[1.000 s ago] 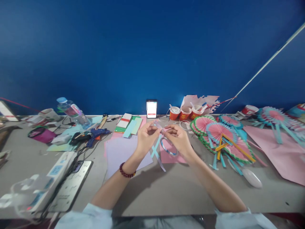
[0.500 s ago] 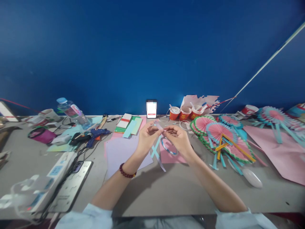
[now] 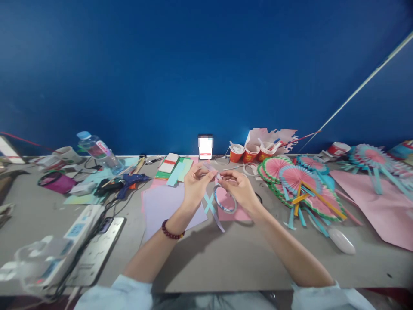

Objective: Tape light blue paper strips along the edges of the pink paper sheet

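Observation:
My left hand [image 3: 196, 185] is closed, its thumb and fingers pinching a narrow lilac paper strip [image 3: 211, 168]. My right hand [image 3: 239, 189] meets it from the other side, fingertips closed at the strip's near end. Just below the right fingers is a roll of tape [image 3: 226, 210], a thin ring with a blue-and-white inner side; whether it hangs from them or from a stretch of tape I cannot tell. Under the hands lie crossed light-blue paper strips [image 3: 209, 201], another lilac strip [image 3: 219, 223] and a pink sheet [image 3: 237, 215]. A lilac sheet [image 3: 164, 206] lies beside my left wrist.
Pleated paper fans [image 3: 300, 181] spread over the right side, near a white oval object [image 3: 342, 241]. Red paper cups [image 3: 251, 153] and an upright phone [image 3: 205, 147] stand along the wall. To the left are a blue glue gun [image 3: 130, 183], a bottle [image 3: 100, 150] and a power strip [image 3: 74, 241].
The tape roll has shifted slightly left and down. Both hands have moved a little left, with their fingertips still together at the lilac strip.

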Motion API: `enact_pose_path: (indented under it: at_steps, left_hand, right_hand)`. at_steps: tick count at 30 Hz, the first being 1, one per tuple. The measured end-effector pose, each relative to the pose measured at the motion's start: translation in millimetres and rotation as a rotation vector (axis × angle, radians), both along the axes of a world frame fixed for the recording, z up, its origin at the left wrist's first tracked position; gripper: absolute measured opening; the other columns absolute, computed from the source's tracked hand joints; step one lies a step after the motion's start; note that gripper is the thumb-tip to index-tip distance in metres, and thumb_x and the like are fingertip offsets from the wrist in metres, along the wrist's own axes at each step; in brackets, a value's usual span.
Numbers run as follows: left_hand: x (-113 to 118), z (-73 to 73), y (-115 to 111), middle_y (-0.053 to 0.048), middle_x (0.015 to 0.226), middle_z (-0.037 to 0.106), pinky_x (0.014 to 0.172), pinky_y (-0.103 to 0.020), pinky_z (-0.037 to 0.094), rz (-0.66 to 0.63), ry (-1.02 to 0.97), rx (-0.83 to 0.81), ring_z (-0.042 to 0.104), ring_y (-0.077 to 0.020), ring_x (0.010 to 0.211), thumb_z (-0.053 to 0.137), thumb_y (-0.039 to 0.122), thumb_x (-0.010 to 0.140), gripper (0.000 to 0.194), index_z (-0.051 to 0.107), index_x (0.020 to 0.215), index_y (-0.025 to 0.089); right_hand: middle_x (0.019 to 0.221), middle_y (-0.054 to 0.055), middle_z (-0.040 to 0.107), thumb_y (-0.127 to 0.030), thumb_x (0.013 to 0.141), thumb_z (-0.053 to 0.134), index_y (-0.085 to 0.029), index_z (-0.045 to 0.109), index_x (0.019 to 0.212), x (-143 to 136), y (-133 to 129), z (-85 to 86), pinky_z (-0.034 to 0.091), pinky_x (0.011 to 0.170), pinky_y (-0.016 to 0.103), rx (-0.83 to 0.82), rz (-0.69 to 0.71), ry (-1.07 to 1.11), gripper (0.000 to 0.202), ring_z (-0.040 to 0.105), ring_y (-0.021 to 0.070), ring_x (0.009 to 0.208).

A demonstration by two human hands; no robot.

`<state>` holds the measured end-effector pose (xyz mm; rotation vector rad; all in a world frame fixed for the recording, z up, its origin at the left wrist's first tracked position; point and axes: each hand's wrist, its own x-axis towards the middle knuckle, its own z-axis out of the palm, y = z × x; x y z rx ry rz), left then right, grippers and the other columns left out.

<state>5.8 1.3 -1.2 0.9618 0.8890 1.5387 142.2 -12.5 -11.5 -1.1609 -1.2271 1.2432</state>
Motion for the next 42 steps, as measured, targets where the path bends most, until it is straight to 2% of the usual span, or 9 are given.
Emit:
enact_pose_path:
  at_steps: [7,12,19,23,27,31,34,38,42]
  left_hand:
    - [0.9,3.3,-1.9,0.006,0.055,0.059,0.064,-0.027,0.053,-0.022,-0.056,-0.043,0.060,-0.0110,0.056,0.081,0.020,0.055,0.030,0.057,0.074,0.020]
    - [0.3,5.8,-3.3,0.008,0.053,0.057,0.066,-0.026,0.053,-0.041,-0.064,-0.069,0.062,-0.0112,0.059,0.082,0.021,0.054,0.036,0.056,0.079,0.018]
    - [-1.0,5.2,-4.3,0.004,0.060,0.065,0.068,-0.028,0.053,-0.036,-0.060,-0.097,0.067,-0.0151,0.065,0.083,0.024,0.052,0.046,0.057,0.089,0.016]
    - [-2.0,2.9,-3.3,0.002,0.064,0.067,0.071,-0.031,0.054,-0.050,-0.044,-0.078,0.067,-0.0163,0.068,0.080,0.026,0.060,0.042,0.059,0.095,0.016]
    - [-5.0,-0.5,-0.2,-0.001,0.072,0.069,0.077,-0.033,0.053,-0.143,0.013,-0.017,0.067,-0.0181,0.078,0.075,0.030,0.068,0.042,0.061,0.105,0.019]
    - [-6.9,-9.5,4.1,-0.003,0.077,0.070,0.073,-0.029,0.050,-0.229,0.224,-0.002,0.065,-0.0173,0.077,0.077,0.031,0.065,0.024,0.070,0.082,0.016]
    - [-7.3,-13.6,6.2,-0.003,0.066,0.068,0.066,-0.027,0.048,-0.190,0.320,0.007,0.062,-0.0161,0.067,0.075,0.037,0.065,0.023,0.069,0.065,0.015]
    - [-9.9,-7.7,5.9,-0.003,0.066,0.069,0.065,-0.026,0.048,-0.114,0.316,0.018,0.061,-0.0149,0.065,0.074,0.038,0.066,0.023,0.069,0.063,0.015]
    - [-12.2,-1.6,4.9,-0.004,0.066,0.069,0.067,-0.027,0.049,-0.114,0.273,0.035,0.061,-0.0143,0.064,0.073,0.037,0.068,0.022,0.070,0.062,0.016]
  right_hand:
    - [0.073,0.001,0.059,-0.043,0.055,0.079,-0.017,0.065,0.088,-0.8,0.9,-0.7,0.037,0.050,0.023,-0.064,0.009,0.060,0.044,0.053,0.0120,0.061]
    - [0.070,0.000,0.060,-0.042,0.053,0.081,-0.017,0.064,0.080,-0.3,4.1,-4.2,0.034,0.050,0.023,-0.094,0.031,0.125,0.041,0.047,0.0082,0.054]
    - [0.059,-0.004,0.053,-0.041,0.054,0.081,-0.017,0.060,0.069,-0.7,4.3,-4.2,0.027,0.046,0.022,-0.045,0.042,0.160,0.036,0.040,0.0062,0.048]
    - [0.059,-0.004,0.052,-0.041,0.054,0.081,-0.017,0.060,0.067,0.0,4.6,-3.1,0.027,0.045,0.022,-0.013,0.011,0.114,0.034,0.039,0.0062,0.047]
    - [0.059,-0.004,0.053,-0.040,0.058,0.079,-0.017,0.060,0.069,1.5,5.4,-4.5,0.026,0.044,0.022,-0.004,-0.004,0.063,0.031,0.038,0.0060,0.047]
    - [0.061,-0.003,0.055,-0.042,0.060,0.077,-0.017,0.061,0.071,2.8,5.9,-7.0,0.027,0.044,0.022,0.007,-0.008,0.039,0.031,0.039,0.0064,0.047]
    - [0.064,-0.002,0.057,-0.042,0.059,0.077,-0.017,0.060,0.073,2.9,5.3,-6.3,0.031,0.045,0.022,-0.002,-0.020,0.027,0.033,0.044,0.0079,0.050]
    - [0.074,0.001,0.062,-0.041,0.057,0.079,-0.018,0.061,0.081,2.1,2.9,-2.1,0.038,0.049,0.022,-0.005,-0.008,0.035,0.037,0.054,0.0116,0.060]
    - [0.078,0.004,0.064,-0.040,0.057,0.079,-0.018,0.063,0.086,1.6,1.4,1.3,0.042,0.053,0.023,-0.033,0.016,0.048,0.039,0.058,0.0143,0.068]
